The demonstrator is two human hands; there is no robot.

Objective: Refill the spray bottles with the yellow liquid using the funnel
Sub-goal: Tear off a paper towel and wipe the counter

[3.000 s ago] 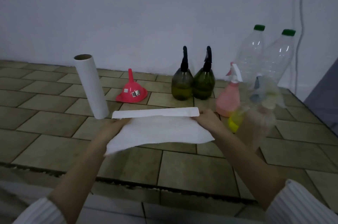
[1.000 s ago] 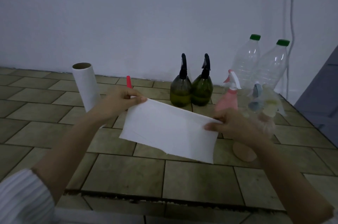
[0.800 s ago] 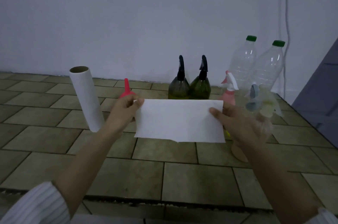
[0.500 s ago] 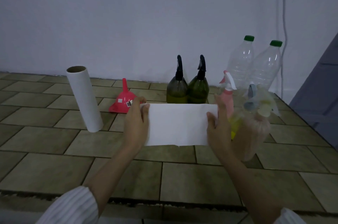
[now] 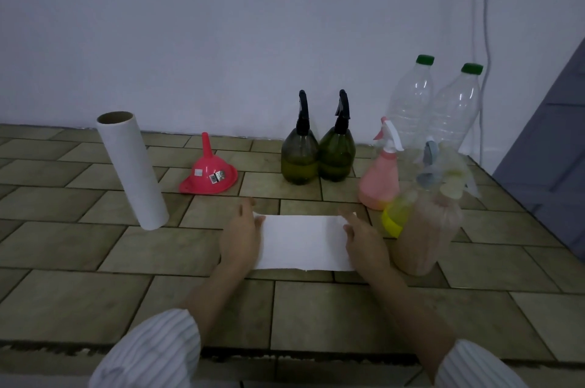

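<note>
A white paper sheet (image 5: 304, 242) lies flat on the tiled desk (image 5: 126, 254); left hand (image 5: 240, 235) and right hand (image 5: 364, 242) press its ends, fingers spread, gripping nothing. Behind it, the funnel (image 5: 209, 174) rests mouth-down: light, stiff plastic, best lifted by its spout; two green spray bottles (image 5: 318, 156) stand beside the funnel.

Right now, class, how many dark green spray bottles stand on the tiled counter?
2. The left green bottle and the right green bottle stand side by side near the wall, right of the funnel. None seems hidden.
</note>
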